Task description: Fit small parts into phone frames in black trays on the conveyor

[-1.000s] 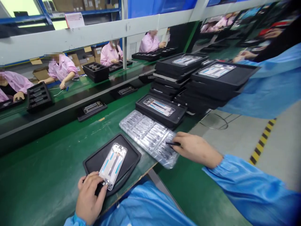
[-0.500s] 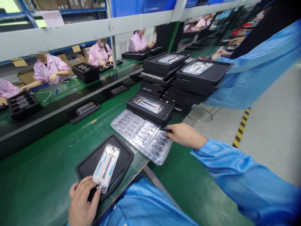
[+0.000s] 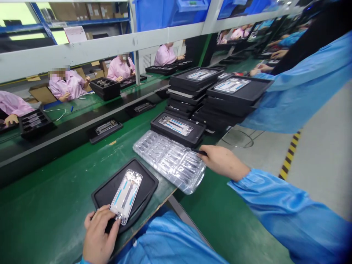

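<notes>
Pinching a dark piece in the right hand, at the right edge of the clear tray; hard to tell from this angle whether lifted free or touching. Hold lightly, and avoid pressing down where the clear tray overhangs the bench. Grasping the frame by its lower end in the left hand, aslant on the black tray. Best steadied by the rim, keeping fingertips off the blue strips. Just past the clear tray, another frame; beyond, a taller stack.
</notes>
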Available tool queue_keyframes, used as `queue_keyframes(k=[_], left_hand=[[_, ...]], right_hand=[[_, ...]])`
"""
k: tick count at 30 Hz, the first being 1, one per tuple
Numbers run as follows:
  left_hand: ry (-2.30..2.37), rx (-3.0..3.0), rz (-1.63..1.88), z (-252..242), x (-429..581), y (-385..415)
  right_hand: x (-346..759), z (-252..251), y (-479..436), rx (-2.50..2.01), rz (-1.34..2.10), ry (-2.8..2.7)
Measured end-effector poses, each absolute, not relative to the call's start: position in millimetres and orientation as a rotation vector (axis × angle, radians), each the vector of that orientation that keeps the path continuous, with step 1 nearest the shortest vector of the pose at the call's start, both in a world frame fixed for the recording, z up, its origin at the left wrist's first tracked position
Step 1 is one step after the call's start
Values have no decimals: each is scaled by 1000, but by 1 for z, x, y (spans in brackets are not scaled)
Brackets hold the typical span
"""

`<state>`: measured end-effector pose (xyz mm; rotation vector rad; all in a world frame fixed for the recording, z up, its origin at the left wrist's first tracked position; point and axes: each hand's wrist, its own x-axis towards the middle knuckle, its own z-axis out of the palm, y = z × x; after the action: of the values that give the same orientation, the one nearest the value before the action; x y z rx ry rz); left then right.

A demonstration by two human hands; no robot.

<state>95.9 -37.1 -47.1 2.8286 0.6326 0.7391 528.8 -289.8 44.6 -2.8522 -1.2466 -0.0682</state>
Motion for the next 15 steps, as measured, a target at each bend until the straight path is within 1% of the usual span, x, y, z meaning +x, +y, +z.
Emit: queue_keyframes(k=[5,10,15], left_hand=[[641,2807,709,-42,98,-40],[695,2753,779,-40,101,-45],[662,2781,785,-36,101,-45]], right_hand=[[527,47,-281,-2786,-19,-1374],[528,43,-261,-2845,93,-1414],[521,37,-256,-2883,80,-1437]])
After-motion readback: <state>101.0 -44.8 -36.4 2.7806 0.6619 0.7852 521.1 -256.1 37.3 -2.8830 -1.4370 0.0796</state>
